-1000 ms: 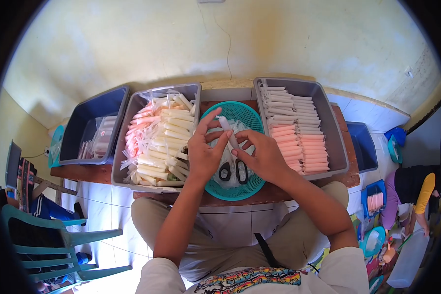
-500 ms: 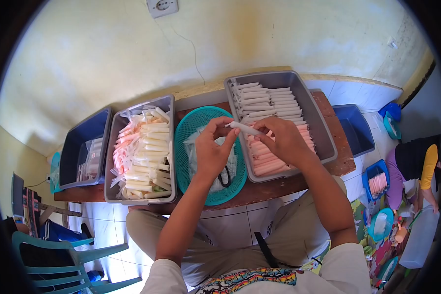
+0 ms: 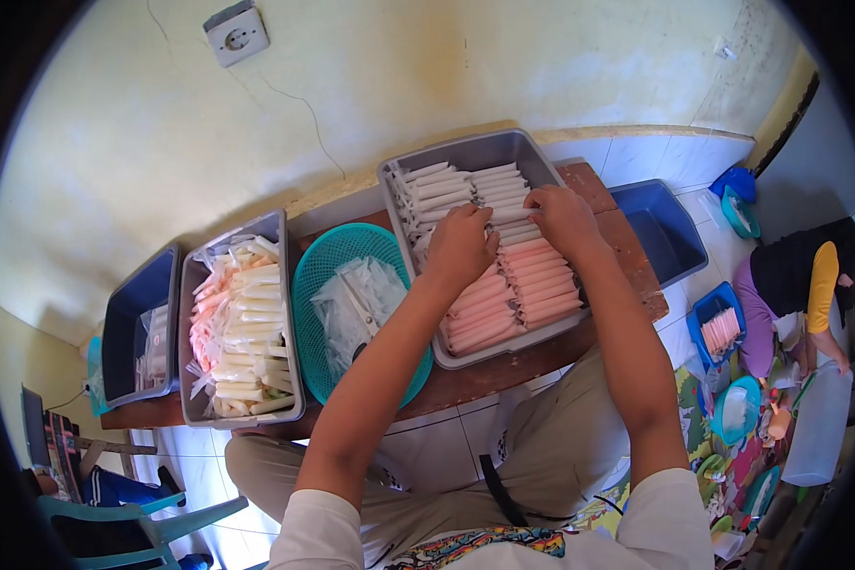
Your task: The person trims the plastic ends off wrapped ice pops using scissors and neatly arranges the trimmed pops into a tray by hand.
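My left hand (image 3: 460,247) and my right hand (image 3: 566,220) are over a grey tray (image 3: 537,157) of filled plastic tubes. Between my fingertips lies a slim white tube (image 3: 512,215), level with the rows, its ends pinched or covered by my fingers. White tubes (image 3: 446,188) are laid in two columns in the far part of the tray. Pink tubes (image 3: 541,285) fill the near part. Just left of my left forearm stands a teal mesh basket (image 3: 306,275) with clear plastic bags (image 3: 328,309) and scissors (image 3: 359,309) inside.
A second grey tray (image 3: 297,380) of bagged cream and pink tubes stands left on the wooden table (image 3: 627,247), beside a dark blue bin (image 3: 119,323). A blue bin (image 3: 660,228) is at the right. Another person (image 3: 807,285) works on the floor at right, among basins.
Both hands have moved from above the basket's right edge into the tray, bringing the white tube down onto the white rows. The view has shifted rightward.
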Tool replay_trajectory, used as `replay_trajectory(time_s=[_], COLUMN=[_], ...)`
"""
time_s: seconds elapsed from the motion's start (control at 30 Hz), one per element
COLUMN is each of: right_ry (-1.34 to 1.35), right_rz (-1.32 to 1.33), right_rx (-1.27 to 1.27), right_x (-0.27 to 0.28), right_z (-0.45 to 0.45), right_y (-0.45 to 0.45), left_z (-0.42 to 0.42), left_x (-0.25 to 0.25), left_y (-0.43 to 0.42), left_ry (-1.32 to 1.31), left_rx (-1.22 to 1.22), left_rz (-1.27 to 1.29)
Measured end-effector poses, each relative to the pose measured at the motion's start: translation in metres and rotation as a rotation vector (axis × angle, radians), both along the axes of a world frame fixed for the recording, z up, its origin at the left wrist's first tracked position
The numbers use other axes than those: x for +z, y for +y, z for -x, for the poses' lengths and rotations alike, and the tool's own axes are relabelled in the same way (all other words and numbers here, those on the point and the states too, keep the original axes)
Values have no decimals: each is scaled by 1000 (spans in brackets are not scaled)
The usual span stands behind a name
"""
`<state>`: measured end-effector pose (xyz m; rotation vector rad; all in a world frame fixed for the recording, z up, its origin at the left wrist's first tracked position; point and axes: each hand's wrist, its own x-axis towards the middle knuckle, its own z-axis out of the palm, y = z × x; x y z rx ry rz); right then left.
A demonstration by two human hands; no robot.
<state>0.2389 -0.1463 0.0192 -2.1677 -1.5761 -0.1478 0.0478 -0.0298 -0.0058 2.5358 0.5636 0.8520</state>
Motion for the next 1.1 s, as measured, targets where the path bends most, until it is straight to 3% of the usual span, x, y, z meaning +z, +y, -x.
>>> replay_trajectory(time_s=[0.17, 0.37, 0.63, 0.8, 1.1], right_ry=[-78, -158, -263, -288, -275], right_rz=[15, 95, 81, 201, 112], right_rx=[-34, -115, -137, -194, -171], right_x=[-23, -47, -53, -50, -50], right_z=[-12, -12, -2, -2, 0], right_y=[11, 21, 25, 26, 26], left_z=[-22, -18, -13, -12, -11], left_x=[-17, -25, -26, -27, -26], left_y=[10, 10, 8, 7, 4], left_ry=[167, 60, 126, 137, 134], left_rx=[-71, -169, -130, -117, -79], left_rz=[-44, -70, -39, -5, 74])
